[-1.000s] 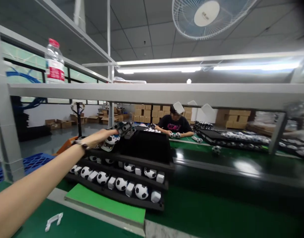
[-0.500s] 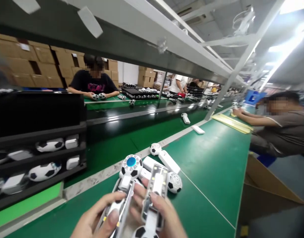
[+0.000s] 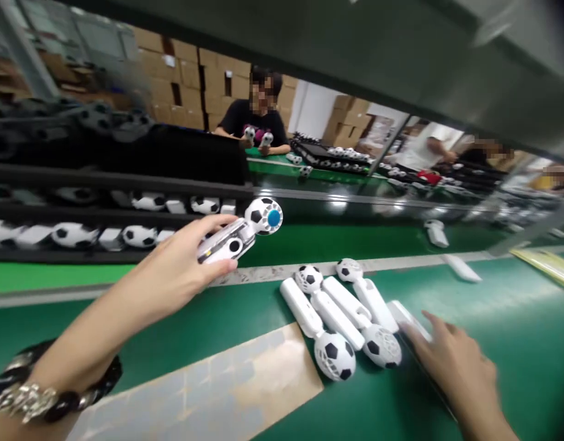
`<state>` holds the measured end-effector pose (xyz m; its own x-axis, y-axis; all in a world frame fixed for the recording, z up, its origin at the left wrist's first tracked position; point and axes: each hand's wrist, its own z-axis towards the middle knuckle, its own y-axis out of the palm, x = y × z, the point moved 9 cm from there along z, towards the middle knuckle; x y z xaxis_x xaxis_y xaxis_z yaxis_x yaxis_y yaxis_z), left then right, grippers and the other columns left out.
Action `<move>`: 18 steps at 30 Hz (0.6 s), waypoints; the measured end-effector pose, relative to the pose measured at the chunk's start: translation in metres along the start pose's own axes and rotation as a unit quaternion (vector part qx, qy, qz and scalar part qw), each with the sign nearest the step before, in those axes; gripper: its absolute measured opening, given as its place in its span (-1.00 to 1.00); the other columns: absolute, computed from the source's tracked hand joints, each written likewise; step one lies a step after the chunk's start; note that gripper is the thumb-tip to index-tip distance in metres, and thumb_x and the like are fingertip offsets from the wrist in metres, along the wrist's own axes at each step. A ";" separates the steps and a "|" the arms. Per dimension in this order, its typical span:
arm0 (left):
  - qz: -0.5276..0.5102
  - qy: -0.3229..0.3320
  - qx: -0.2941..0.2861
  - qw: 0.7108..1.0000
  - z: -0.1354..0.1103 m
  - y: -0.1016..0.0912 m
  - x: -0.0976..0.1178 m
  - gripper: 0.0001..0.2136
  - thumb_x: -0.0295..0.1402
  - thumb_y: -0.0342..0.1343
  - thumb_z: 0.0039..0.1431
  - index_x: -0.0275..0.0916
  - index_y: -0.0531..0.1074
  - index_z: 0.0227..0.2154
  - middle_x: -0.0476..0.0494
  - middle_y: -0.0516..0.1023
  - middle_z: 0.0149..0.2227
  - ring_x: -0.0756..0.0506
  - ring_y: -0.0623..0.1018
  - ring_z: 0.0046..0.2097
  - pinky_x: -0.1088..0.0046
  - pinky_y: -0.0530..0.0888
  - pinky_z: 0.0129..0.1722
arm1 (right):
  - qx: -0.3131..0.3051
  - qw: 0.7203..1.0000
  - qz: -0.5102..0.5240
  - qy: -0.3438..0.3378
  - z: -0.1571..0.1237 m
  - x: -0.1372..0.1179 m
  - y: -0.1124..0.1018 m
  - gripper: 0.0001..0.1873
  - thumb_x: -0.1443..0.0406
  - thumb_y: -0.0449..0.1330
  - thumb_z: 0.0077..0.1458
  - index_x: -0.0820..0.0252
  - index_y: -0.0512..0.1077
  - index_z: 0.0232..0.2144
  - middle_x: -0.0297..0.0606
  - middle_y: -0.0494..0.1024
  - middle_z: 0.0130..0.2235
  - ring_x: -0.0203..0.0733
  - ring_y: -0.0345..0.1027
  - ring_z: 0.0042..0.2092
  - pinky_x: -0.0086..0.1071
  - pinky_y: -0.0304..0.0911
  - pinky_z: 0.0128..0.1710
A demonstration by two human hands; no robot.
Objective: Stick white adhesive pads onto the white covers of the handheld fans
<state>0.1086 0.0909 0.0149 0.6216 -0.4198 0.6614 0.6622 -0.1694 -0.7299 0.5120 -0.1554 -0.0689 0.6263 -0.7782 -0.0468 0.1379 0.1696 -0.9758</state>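
White soccer-ball fan (image 3: pixel 226 240) in left hand (image 3: pixel 180 263)

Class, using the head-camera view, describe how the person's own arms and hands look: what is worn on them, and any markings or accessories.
Both arms are bare, with no sleeves or gloves in view. The left hand has a bracelet of large, round black beads with a sparkling silver section at the wrist. The right hand shows no jewellery in the part visible.

Bright, even light; glare on dark belt (image 3: pixel 337 205); right hand (image 3: pixel 456 367) motion-blurred; edges warped.
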 end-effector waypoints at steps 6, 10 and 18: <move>0.148 0.152 0.150 0.966 -0.016 -0.046 0.029 -0.49 -0.18 0.19 0.19 0.01 0.32 0.21 -0.01 0.53 -0.29 -0.10 0.51 -0.37 0.40 0.47 -0.28 | -0.033 0.928 0.233 -0.288 -0.119 -0.118 -0.015 -0.63 0.06 0.02 0.34 0.11 0.44 -0.01 -0.03 0.59 0.02 0.08 0.51 0.02 -0.13 0.47 -0.07; -0.067 0.167 0.150 0.972 -0.008 -0.048 0.040 -0.49 -0.29 0.33 0.09 -0.20 0.43 0.12 -0.05 0.60 -0.21 -0.09 0.59 -0.26 0.45 0.53 -0.20 | -0.131 0.869 0.186 -0.438 -0.214 -0.205 0.038 -0.13 -0.14 0.19 0.14 0.10 0.15 0.36 0.13 0.06 0.40 0.50 -0.05 0.36 0.40 0.20 0.13; -0.386 0.217 0.188 0.877 -0.001 -0.045 0.043 -0.54 -0.46 0.38 -0.01 -0.35 0.49 0.00 0.02 0.66 -0.14 -0.12 0.64 -0.06 0.41 0.58 -0.02 | -0.135 0.887 0.267 -0.352 -0.228 -0.252 0.035 -0.43 0.03 0.08 0.28 0.23 0.38 0.19 0.15 0.41 0.22 0.39 0.27 0.23 0.20 0.34 0.08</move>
<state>0.1052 0.0792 0.0764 -0.2363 -0.6229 0.7457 0.9573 -0.2809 0.0687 0.1845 -0.0913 -0.1400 0.8842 -0.0433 -0.4650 -0.4515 0.1757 -0.8748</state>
